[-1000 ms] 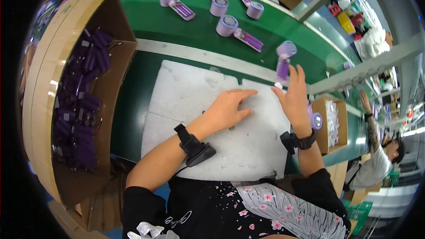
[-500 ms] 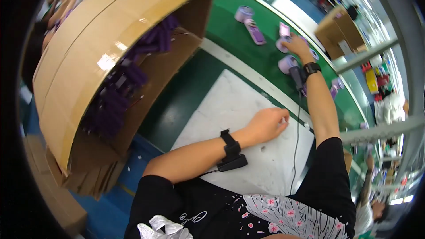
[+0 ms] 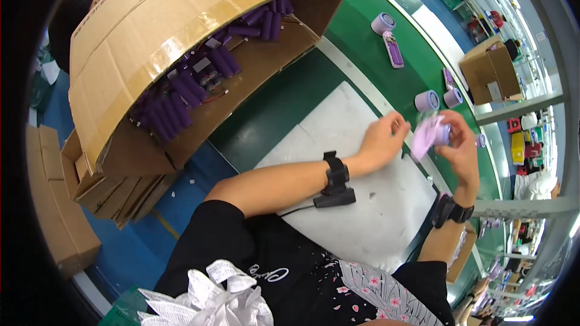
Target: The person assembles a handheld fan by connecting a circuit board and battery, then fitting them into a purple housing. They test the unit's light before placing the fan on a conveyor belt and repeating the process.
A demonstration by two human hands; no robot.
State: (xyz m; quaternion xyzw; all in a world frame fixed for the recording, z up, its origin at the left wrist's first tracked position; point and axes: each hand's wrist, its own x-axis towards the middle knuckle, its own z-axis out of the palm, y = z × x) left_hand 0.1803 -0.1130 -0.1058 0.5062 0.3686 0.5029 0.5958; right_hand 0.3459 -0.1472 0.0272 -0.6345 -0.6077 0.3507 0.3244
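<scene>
My right hand (image 3: pixel 460 148) is closed around a lilac handheld device with a round head (image 3: pixel 430 136), lifted over the near edge of the green belt. Motion blurs its pinkish lower part, so its exact kind is unclear. My left hand (image 3: pixel 382 143) hovers over the white foam sheet (image 3: pixel 344 205), just left of the device. Its fingers are loosely bent and apart, with nothing visible in them. On the belt beyond are a lilac round part (image 3: pixel 426 101), another round-headed device (image 3: pixel 452 97), and a device with a long purple handle (image 3: pixel 393 48).
A large open carton (image 3: pixel 199 24) at the left holds many purple wired battery packs (image 3: pixel 181 93). Folded cardboard (image 3: pixel 124 196) stands below it. Metal frame bars (image 3: pixel 519 208) cross at the right. Another carton (image 3: pixel 492 72) stands beyond the green belt (image 3: pixel 362 33).
My right hand has come back from the belt toward me, bringing a lilac device. My left hand has moved slightly up toward it. The view has shifted, showing more of the carton's inside.
</scene>
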